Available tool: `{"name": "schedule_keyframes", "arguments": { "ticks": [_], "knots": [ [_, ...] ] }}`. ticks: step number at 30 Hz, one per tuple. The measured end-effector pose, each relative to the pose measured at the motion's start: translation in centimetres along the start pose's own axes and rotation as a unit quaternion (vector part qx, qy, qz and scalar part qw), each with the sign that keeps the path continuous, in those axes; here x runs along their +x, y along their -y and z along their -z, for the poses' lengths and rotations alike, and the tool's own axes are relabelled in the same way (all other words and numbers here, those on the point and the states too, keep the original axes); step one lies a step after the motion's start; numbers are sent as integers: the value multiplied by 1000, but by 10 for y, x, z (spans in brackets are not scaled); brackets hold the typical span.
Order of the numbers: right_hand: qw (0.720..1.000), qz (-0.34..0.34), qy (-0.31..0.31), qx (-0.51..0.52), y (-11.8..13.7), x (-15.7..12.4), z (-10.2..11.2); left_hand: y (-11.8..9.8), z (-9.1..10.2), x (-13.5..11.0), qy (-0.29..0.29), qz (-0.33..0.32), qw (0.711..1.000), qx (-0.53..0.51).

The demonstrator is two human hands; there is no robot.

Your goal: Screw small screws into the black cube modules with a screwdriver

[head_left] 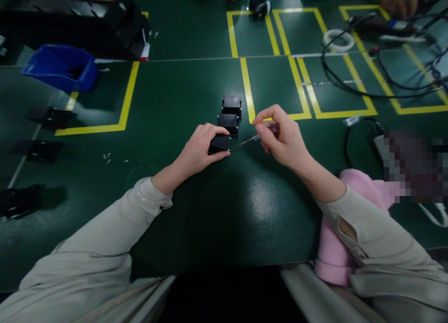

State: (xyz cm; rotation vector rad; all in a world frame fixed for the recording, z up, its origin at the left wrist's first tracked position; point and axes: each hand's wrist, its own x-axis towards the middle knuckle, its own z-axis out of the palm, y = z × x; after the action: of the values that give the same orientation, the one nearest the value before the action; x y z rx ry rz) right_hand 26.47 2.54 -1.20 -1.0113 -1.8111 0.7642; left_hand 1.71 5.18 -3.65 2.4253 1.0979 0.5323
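— While looking down at the green table (252, 239), what to find in the left hand (201, 148)?

— Gripping the held block (220, 144), a small black one. Fingers over the top and far side, thumb along the near side.

— And in the right hand (280, 138)?

— Closed round the dark red handle of a screwdriver (257, 136), just right of the held block. Shaft slanting down toward the held block's near right corner, close to the left thumb. Touching or only near? Cannot tell; tip too fine to make out.

— Any more of the same kind?

— Yes: a second block (228, 122) just beyond the held block, then a third block (232, 104) farther on in the same line. Small bright dots at the sides of both. Touching one another or not, cannot tell.

— Left of the held block, what?

— Some silvery bits (107, 157), scattered, too small to name. Well beyond those, a blue bin (70, 83), tilted. Well apart at the far left of the held block, a dark part (21, 200), blurred.

— And right of the held block?

— Nearer and to the right, a pink cloth (332, 262), partly under the right sleeve (378, 239). Far beyond and to the right, a white ring (338, 48), a looping black cable (385, 97) and a co-worker's hand (402, 1). Beyond the held block, yellow tape (247, 85) in box shapes.
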Motion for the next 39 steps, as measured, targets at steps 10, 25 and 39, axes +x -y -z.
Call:
{"name": "schedule_keyframes", "arguments": {
  "ticks": [10, 25, 39],
  "knots": [
    [1000, 2, -2, -4, -2, 0, 0, 0, 0, -1, -2, -3, 1000, -1],
    [1000, 12, 7, 3, 1, 0, 0, 1, -1, 0, -5, -9, 1000, -2],
    [1000, 9, 7, -6, -1, -1, 0, 1, -1, 0, -13, -23, 1000, 1]
  ]
}}
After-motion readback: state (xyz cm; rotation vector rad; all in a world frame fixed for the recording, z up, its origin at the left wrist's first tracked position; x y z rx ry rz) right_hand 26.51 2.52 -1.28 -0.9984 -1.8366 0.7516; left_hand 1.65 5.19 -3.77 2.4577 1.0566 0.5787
